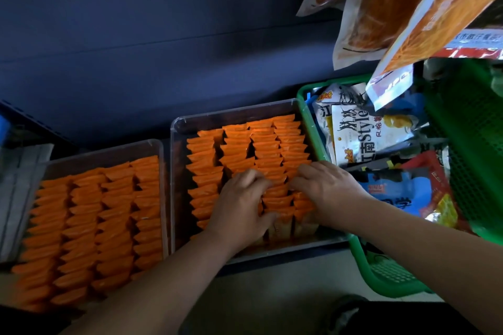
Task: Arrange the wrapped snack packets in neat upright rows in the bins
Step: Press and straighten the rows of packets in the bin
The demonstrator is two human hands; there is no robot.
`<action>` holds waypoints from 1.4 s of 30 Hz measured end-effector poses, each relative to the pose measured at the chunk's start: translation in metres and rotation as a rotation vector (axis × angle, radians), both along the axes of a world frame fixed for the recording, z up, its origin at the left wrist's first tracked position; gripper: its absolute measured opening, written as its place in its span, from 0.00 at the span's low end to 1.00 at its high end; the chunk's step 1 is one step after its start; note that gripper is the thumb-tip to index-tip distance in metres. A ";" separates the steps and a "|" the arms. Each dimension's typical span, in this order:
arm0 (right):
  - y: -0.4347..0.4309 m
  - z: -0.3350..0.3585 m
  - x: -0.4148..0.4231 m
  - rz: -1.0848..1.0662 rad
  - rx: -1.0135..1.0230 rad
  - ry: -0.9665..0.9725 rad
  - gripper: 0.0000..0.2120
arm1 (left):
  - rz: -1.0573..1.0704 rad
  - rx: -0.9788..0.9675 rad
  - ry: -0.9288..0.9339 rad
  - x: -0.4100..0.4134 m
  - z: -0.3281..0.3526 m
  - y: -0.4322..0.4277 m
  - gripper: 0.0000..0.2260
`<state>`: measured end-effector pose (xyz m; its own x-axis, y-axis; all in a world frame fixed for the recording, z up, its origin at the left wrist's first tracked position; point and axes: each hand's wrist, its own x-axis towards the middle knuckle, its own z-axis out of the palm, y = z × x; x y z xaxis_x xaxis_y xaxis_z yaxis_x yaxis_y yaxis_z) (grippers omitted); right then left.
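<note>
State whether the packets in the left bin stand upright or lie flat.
Upright: the orange packets show mostly top edges, packed in four rows.

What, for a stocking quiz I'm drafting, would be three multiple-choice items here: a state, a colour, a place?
1. How do the packets in the left bin sit?
A. in a loose heap
B. flat in one layer
C. upright in rows

2. What colour are the packets?
A. orange
B. blue
C. white

3. Where are the left hand and right hand?
A. in the left bin
B. in the middle bin
C. outside both bins

Key: 1 C, tidy rows of packets on edge fill it. 2 A, every top edge shows orange. 3 B, both hands lie on packets inside it.
</note>
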<state>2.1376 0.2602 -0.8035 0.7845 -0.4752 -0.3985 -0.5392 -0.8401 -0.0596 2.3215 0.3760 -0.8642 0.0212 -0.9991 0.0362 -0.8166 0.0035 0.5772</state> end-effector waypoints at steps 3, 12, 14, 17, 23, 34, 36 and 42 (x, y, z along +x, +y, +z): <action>-0.002 0.005 0.003 0.002 -0.002 0.062 0.33 | -0.022 0.006 0.009 0.011 0.007 0.006 0.28; -0.001 0.021 0.020 -0.085 0.043 0.094 0.33 | -0.022 0.178 -0.200 0.054 0.034 0.032 0.36; 0.002 0.019 0.026 -0.106 0.070 0.039 0.40 | -0.014 0.199 -0.207 0.053 0.032 0.033 0.37; 0.004 0.007 0.033 -0.069 0.136 0.016 0.50 | -0.042 0.132 -0.238 0.050 0.025 0.031 0.35; -0.010 -0.002 0.041 -0.056 0.091 0.046 0.52 | -0.032 0.089 -0.192 0.055 0.024 0.003 0.32; -0.056 -0.025 0.082 -0.175 0.080 -0.338 0.18 | 0.093 -0.020 -0.264 0.102 0.019 -0.033 0.08; -0.053 -0.029 0.084 -0.171 0.095 -0.372 0.13 | 0.080 -0.018 -0.253 0.107 0.019 -0.037 0.07; -0.049 -0.038 0.087 -0.214 0.075 -0.416 0.08 | 0.029 -0.009 -0.320 0.108 0.016 -0.048 0.10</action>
<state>2.2245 0.2116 -0.8410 0.7722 -0.6256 -0.1108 -0.6174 -0.6976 -0.3636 2.4290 0.3282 -0.8484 0.0355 -0.9979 0.0539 -0.9566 -0.0183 0.2910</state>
